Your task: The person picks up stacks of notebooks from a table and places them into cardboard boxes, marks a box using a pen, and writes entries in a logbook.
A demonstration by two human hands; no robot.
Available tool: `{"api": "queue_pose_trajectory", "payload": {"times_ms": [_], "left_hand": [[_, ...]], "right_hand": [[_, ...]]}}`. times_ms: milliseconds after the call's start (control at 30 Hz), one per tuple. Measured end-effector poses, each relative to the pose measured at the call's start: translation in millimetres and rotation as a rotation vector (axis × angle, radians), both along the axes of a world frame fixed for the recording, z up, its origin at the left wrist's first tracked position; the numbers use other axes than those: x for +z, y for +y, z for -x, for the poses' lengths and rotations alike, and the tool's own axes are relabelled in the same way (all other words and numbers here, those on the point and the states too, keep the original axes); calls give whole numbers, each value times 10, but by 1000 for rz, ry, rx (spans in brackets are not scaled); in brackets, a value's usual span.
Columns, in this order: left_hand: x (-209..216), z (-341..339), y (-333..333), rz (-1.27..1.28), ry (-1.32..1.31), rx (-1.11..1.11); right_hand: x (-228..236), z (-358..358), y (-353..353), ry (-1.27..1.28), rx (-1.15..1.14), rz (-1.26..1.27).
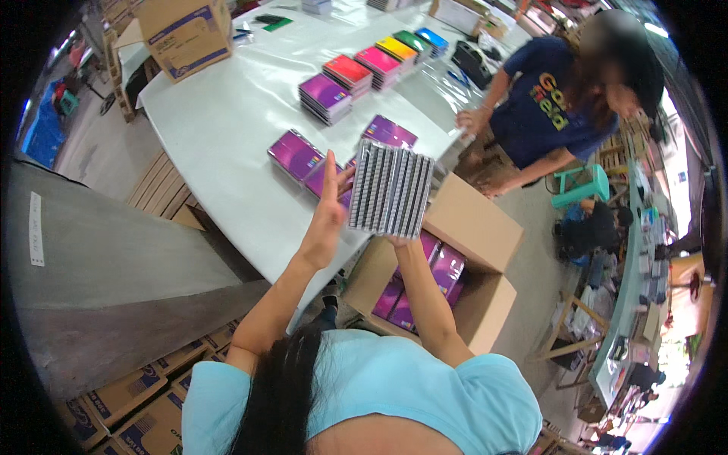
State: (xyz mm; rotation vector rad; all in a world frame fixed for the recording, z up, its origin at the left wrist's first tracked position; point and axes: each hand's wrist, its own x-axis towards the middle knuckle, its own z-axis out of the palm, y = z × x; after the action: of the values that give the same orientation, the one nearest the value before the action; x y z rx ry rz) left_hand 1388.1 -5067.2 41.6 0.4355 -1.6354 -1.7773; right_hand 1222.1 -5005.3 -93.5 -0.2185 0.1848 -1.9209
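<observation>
A stack of spiral notebooks (390, 189) is held up over the table's near corner, its rows of wire binding turned toward me. My right hand (403, 241) grips it from below; the stack hides most of those fingers. Against the stack's left side is my left hand (329, 216), fingers stretched out and apart, some partly behind the stack. Purple notebooks (297, 155) lie in piles on the table just beyond, one pile (390, 132) partly covered by the held stack. Under my right forearm, an open cardboard box (489, 307) contains more purple notebooks (447, 265).
Farther along the white table (220, 121) runs a row of notebook stacks in purple (326, 98), red, pink, yellow, green and blue. A carton (186, 38) stands at the far left corner. A co-worker in a dark shirt (542, 102) is at the right edge, near a green stool (580, 184).
</observation>
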Motion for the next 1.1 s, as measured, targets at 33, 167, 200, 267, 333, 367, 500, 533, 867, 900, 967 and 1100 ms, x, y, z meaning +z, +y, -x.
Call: {"api": "queue_pose_trajectory", "payload": {"times_ms": [33, 167, 200, 267, 333, 367, 500, 533, 867, 900, 967, 1100], "left_hand": [[-29, 88, 170, 179, -182, 8], [-393, 175, 958, 475, -519, -25], [-403, 136, 1138, 424, -484, -136], [-684, 94, 1669, 229, -504, -296], [-775, 123, 1995, 107, -515, -396], [-817, 109, 2103, 90, -520, -431], [-916, 115, 2220, 126, -488, -414], [-927, 127, 2143, 100, -525, -433], [-1834, -374, 1779, -85, -612, -105], [-1872, -386, 1807, -104, -620, -142], [-1912, -359, 1860, -147, -674, -170], [-2003, -348, 1734, -116, -711, -143]], "right_hand": [[104, -28, 323, 136, -54, -24], [32, -356, 1821, 615, -206, -614], [43, -413, 2190, 438, -233, -622], [230, -472, 2644, 292, -244, -679], [312, -506, 2936, 317, -295, -783], [317, -542, 3032, 306, -293, -786], [200, -518, 3202, 302, -278, -809], [120, -487, 3153, 291, -245, -822], [-1197, -515, 2211, 209, 361, -981], [-1192, -466, 2199, 138, 369, -1017], [-1313, -392, 2251, 295, 399, -1064], [-1297, -245, 2240, 768, 531, -1206]]}}
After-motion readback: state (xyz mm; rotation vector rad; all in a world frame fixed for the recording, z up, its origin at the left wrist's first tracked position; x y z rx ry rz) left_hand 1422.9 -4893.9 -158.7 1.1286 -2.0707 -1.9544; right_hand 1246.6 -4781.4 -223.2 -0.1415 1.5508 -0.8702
